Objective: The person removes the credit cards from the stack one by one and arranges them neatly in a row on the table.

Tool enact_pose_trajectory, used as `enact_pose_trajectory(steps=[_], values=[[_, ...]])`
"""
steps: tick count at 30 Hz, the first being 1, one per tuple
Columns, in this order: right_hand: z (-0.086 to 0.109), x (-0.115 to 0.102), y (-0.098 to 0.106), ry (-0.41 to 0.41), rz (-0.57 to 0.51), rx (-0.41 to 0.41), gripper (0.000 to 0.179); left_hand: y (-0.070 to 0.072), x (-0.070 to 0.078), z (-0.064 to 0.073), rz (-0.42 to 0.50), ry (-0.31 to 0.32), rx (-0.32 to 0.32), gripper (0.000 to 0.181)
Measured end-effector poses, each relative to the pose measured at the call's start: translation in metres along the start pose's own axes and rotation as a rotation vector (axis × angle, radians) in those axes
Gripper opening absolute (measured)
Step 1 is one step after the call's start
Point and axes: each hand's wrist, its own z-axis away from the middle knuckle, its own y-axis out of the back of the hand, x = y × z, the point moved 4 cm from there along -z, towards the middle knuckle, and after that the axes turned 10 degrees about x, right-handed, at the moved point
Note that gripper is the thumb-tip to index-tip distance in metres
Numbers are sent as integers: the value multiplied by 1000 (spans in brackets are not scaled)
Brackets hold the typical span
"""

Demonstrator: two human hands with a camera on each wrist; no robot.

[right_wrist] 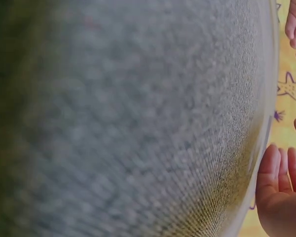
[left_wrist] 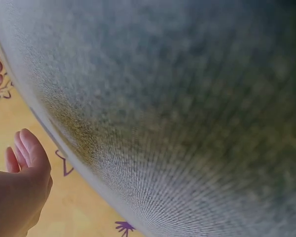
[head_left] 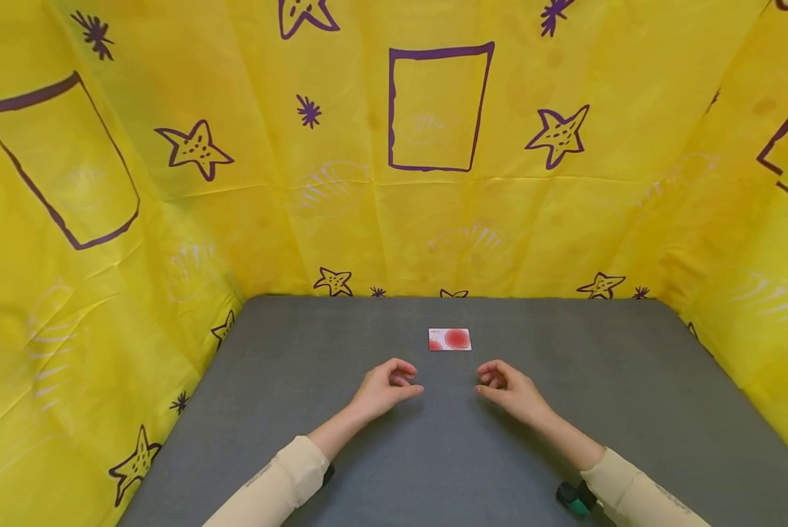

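Observation:
A white card with red circles (head_left: 450,339) lies flat on the dark grey table (head_left: 341,329), a little beyond both hands. My left hand (head_left: 385,388) hovers over the table to the near left of the card, its fingers loosely curved with nothing between them. Facing it from the near right, my right hand (head_left: 511,390) has its fingers loosely bent and holds nothing. Neither hand touches the card. In the left wrist view the left hand (left_wrist: 24,187) shows at the lower left. The right hand (right_wrist: 283,192) appears at the lower right of the right wrist view.
Yellow cloth (head_left: 262,146) with purple stars and glass outlines hangs behind the table and along both sides. A dark and green band (head_left: 574,499) sits under the right sleeve (head_left: 631,483).

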Motion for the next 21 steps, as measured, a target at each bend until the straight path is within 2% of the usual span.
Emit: enact_pose_trajectory(steps=[8, 21], values=[[-11, 3, 0, 16, -1, -4, 30, -7, 1, -12, -45, -31, -9, 32], [-44, 10, -2, 40, 81, 11, 34, -26, 3, -53, -136, -40, 20, 35]])
